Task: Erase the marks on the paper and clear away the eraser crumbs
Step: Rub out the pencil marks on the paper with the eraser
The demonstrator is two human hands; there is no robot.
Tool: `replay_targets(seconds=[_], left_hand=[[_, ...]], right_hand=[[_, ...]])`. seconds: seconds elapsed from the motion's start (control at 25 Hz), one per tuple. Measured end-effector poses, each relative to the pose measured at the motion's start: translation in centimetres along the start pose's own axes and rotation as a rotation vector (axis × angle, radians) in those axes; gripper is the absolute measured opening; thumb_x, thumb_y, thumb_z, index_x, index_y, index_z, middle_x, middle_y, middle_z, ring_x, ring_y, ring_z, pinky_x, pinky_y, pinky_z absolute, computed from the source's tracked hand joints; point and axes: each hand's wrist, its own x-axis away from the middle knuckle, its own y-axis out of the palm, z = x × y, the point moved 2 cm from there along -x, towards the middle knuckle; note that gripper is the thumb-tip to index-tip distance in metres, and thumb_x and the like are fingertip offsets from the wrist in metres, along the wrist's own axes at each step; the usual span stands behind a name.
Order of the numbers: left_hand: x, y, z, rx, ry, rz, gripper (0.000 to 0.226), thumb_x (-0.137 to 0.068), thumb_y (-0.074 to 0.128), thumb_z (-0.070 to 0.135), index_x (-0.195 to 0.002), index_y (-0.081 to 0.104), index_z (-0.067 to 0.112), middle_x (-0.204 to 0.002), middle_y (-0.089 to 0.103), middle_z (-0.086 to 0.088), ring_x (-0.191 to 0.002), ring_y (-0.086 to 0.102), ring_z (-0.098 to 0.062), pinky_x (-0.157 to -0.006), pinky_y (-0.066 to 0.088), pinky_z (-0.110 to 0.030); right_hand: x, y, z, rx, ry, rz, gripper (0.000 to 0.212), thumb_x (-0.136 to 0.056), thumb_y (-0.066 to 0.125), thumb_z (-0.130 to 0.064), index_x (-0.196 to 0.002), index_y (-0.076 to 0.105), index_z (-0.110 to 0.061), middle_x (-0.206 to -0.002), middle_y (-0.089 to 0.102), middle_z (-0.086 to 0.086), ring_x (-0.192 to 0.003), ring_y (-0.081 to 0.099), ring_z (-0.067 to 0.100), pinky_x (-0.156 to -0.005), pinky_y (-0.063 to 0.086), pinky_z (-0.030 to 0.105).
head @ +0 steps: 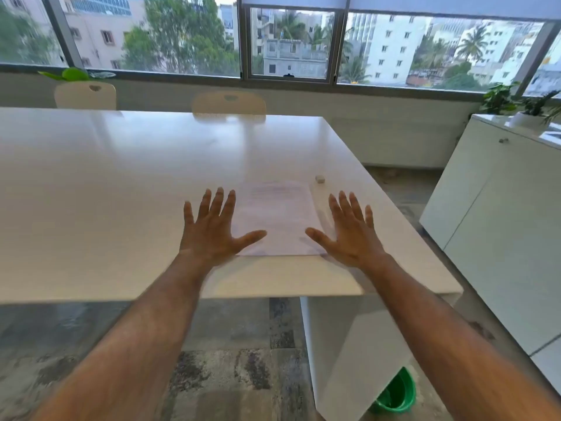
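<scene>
White table [121,177] by windows; paper [279,220] between splayed, empty left hand [212,232] and right hand [349,235]; eraser [320,178] beyond right fingertips. Green bin [397,393] underneath (contents hidden).

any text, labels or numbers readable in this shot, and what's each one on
Nothing here can be read.
Paper: faint lines of marks, too blurred and pale to read.
Eraser: no legible print, too small to tell.
Green bucket under the table: no label shows.
Buildings outside the window: no signs legible.
</scene>
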Motion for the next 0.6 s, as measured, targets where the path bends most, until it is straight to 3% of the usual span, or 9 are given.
replay_targets(seconds=[0.2,0.4,0.6], left_hand=[[0.4,1.3,-0.8,0.019,-0.029,-0.154,0.134,-0.053,-0.003,0.106,-0.162,-0.005,0.027,-0.172,-0.008,-0.003,-0.157,-0.012,-0.024,-0.122,-0.009,-0.061],[0.2,1.7,-0.9,0.050,-0.051,-0.287,0.122,-0.066,0.011,0.101,-0.163,-0.002,0.028,-0.172,-0.009,-0.002,-0.157,-0.012,-0.021,-0.123,-0.009,-0.060],[0.3,2.0,-1.0,0.019,-0.047,-0.314,0.116,-0.072,0.015,0.098,-0.163,-0.001,0.028,-0.172,-0.007,-0.001,-0.158,-0.008,-0.019,-0.123,-0.008,-0.059]], right_hand=[[-0.1,1.1,0.4,-0.033,0.022,-0.113,0.117,-0.073,0.014,-0.094,-0.163,-0.003,-0.021,-0.172,-0.006,0.006,-0.158,-0.013,0.024,-0.127,-0.006,0.055],[-0.2,1.3,0.2,0.009,0.033,-0.227,0.107,-0.083,0.019,-0.089,-0.163,-0.002,-0.020,-0.172,-0.004,0.007,-0.159,-0.010,0.023,-0.127,-0.005,0.056],[-0.2,1.3,0.1,0.038,0.036,-0.296,0.106,-0.084,0.015,-0.089,-0.163,0.002,-0.019,-0.172,-0.003,0.008,-0.159,-0.005,0.023,-0.127,-0.004,0.056]])
